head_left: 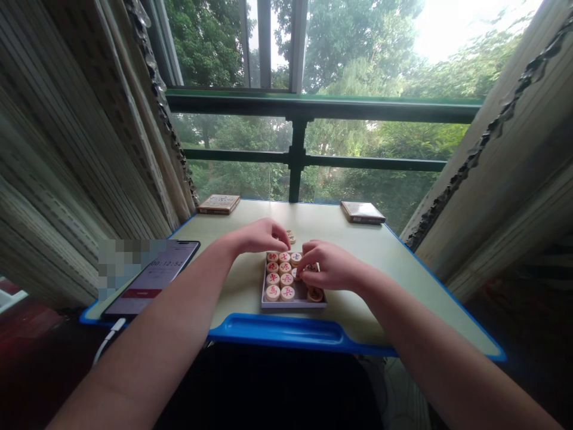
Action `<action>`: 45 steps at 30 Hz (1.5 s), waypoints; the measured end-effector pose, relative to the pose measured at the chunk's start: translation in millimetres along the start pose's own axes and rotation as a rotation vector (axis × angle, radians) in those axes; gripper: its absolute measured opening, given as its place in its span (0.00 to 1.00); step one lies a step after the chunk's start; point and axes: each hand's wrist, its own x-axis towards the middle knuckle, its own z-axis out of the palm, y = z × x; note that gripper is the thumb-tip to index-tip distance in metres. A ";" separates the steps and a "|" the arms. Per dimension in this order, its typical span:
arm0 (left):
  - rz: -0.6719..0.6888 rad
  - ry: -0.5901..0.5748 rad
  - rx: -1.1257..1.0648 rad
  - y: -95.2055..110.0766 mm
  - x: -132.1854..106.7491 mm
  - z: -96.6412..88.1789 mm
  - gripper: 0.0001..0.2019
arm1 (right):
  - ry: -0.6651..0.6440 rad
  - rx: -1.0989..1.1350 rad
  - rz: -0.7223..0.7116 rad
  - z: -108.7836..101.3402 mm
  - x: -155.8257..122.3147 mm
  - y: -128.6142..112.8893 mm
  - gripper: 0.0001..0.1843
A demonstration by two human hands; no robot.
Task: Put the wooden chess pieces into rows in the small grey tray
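A small grey tray point(293, 303) sits on the table near its front edge, holding several round wooden chess pieces point(280, 276) with red characters. My left hand point(259, 236) hovers at the tray's far left corner with its fingers pinched together; whatever they pinch is hidden. A loose piece point(291, 237) lies on the table just beyond it. My right hand point(326, 266) rests over the right half of the tray, fingers curled down onto the pieces there, covering most of them.
A phone point(152, 278) with a lit screen and a white cable lies at the table's left edge. Two flat boxes rest at the back: one at the left point(219, 204), one at the right point(362, 212). The table point(403, 263) has a blue rim, flanked by blinds.
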 end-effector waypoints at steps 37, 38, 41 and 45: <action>-0.029 -0.241 0.124 2.6 -0.7 3.8 0.11 | 0.109 -0.149 0.089 14.8 6.7 0.1 0.07; -0.027 -0.246 0.123 2.8 -0.7 4.2 0.11 | 0.110 -0.150 0.092 14.7 6.7 -0.1 0.07; -0.021 -0.245 0.118 3.4 -0.4 5.4 0.10 | 0.112 -0.150 0.105 14.7 7.0 0.1 0.07; -0.024 -0.224 0.102 2.8 0.7 5.6 0.12 | 0.096 -0.128 0.122 14.6 7.8 1.4 0.08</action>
